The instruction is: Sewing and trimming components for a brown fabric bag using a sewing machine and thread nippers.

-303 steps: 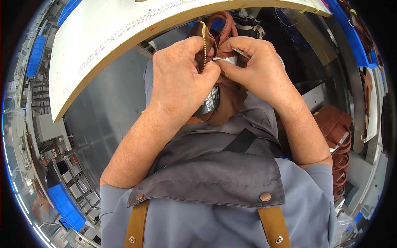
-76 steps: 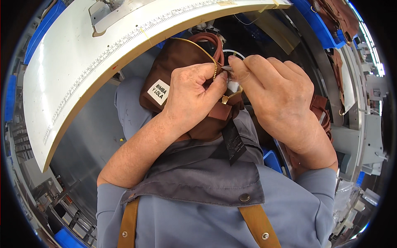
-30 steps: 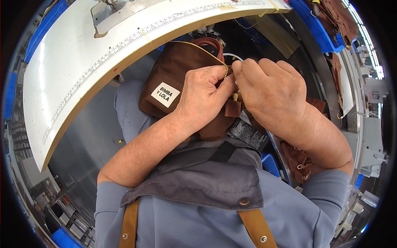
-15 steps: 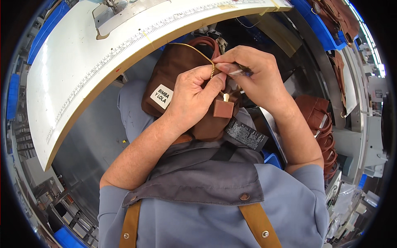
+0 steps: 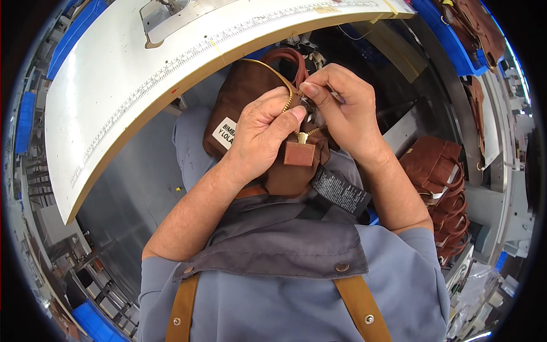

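Note:
A brown bag (image 5: 233, 94) with a white patch (image 5: 224, 132) lies across my lap. Its gold-toothed zipper (image 5: 289, 98) curves along the open edge. My left hand (image 5: 259, 131) pinches that edge between thumb and fingers. Just to the right, thumb and forefinger of my right hand (image 5: 347, 105) are pinched together at the opening; what they hold is too small to name. A shiny metal piece (image 5: 309, 107) shows between the hands, its kind unclear. Below them hang a reddish-brown leather tab (image 5: 299, 154) and a black printed label (image 5: 340, 192). Reddish handles (image 5: 297, 57) stand behind.
A white curved-edge table (image 5: 108, 91) with a printed ruler scale spans the far left, bearing a metal machine plate (image 5: 165, 23). Several reddish-brown bags (image 5: 436, 162) are stacked at the right. A blue bin (image 5: 450, 48) with brown pieces stands at the far right.
My right hand has turned, and the shiny piece that lay across its fingers now shows lower, between the hands. The zipper edge bows out more. The whole view has shifted slightly.

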The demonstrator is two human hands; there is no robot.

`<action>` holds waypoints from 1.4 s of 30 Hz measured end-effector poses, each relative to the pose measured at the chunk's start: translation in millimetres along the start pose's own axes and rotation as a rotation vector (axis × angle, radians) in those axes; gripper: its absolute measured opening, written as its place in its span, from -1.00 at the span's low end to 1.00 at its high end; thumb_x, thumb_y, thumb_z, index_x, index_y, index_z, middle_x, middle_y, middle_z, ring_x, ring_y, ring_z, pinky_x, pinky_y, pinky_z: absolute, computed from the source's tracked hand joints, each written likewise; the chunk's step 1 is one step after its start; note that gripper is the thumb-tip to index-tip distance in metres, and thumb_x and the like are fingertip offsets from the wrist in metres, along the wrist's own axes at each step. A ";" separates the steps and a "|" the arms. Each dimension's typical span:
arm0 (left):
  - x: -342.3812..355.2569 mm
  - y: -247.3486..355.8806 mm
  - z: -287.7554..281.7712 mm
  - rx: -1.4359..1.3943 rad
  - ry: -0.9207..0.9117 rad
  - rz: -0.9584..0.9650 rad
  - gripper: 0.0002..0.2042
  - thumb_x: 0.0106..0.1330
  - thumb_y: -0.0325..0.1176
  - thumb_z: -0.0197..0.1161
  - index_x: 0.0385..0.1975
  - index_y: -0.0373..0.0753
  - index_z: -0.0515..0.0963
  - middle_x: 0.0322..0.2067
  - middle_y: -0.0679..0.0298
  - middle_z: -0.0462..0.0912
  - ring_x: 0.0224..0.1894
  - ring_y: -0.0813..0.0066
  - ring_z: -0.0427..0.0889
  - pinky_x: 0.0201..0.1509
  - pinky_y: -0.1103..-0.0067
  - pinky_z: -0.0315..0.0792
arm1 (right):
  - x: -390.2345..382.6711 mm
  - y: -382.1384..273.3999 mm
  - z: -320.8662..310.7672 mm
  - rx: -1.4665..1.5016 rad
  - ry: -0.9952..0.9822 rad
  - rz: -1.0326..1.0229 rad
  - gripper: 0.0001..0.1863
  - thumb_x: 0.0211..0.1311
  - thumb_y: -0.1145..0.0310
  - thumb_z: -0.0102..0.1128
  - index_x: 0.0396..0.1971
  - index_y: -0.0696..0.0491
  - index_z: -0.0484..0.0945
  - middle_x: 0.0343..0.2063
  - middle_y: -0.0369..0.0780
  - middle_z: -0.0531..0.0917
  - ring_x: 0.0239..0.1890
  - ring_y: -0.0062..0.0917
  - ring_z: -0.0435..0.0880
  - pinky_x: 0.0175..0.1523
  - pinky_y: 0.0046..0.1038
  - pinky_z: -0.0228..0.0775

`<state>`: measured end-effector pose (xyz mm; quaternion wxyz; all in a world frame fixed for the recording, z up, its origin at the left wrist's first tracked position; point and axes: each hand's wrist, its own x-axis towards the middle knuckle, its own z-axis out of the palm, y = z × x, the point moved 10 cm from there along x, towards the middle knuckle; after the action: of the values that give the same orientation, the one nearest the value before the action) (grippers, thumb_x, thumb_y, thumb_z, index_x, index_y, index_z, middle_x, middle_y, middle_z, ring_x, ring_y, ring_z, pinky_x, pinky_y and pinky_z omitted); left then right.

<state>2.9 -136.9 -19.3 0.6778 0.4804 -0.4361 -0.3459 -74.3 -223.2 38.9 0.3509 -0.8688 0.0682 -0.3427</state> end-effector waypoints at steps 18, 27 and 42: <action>0.7 11.4 -20.8 0.197 -0.029 -0.166 -0.54 0.46 -0.01 0.22 -0.42 -0.37 0.61 -0.58 0.43 0.55 -0.48 0.72 0.47 -0.44 0.64 0.35 | 18.7 -0.7 47.0 0.385 -0.374 0.096 -0.68 0.42 0.30 0.19 -0.51 0.17 0.47 -0.67 -0.30 0.48 -0.54 -0.71 0.44 -0.40 -0.51 0.32; -33.3 7.8 -33.4 -0.412 0.235 -0.216 -0.65 0.51 -0.31 0.14 -0.55 -0.38 0.52 -0.53 0.34 0.54 -0.50 0.70 0.39 -0.44 0.63 0.28 | -10.5 47.8 28.2 0.796 0.157 0.551 -0.63 0.48 0.24 0.15 -0.58 0.05 0.50 -0.65 -0.47 0.46 -0.59 -0.84 0.35 -0.49 -0.66 0.14; -44.7 72.1 -18.3 0.300 0.087 0.102 -0.70 0.44 -0.44 0.11 -0.60 -0.38 0.46 -0.59 0.27 0.49 -0.57 0.55 0.46 -0.49 0.52 0.31 | 26.0 -36.6 26.6 0.004 -0.282 -0.115 -0.66 0.07 0.32 0.51 -0.61 0.13 0.48 -0.59 -0.23 0.45 -0.57 -0.45 0.45 -0.47 -0.43 0.26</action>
<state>6.4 -69.2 34.9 0.6334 0.5679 -0.4769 -0.2212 -42.0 -190.3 63.3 0.3384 -0.9101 -0.0323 -0.2370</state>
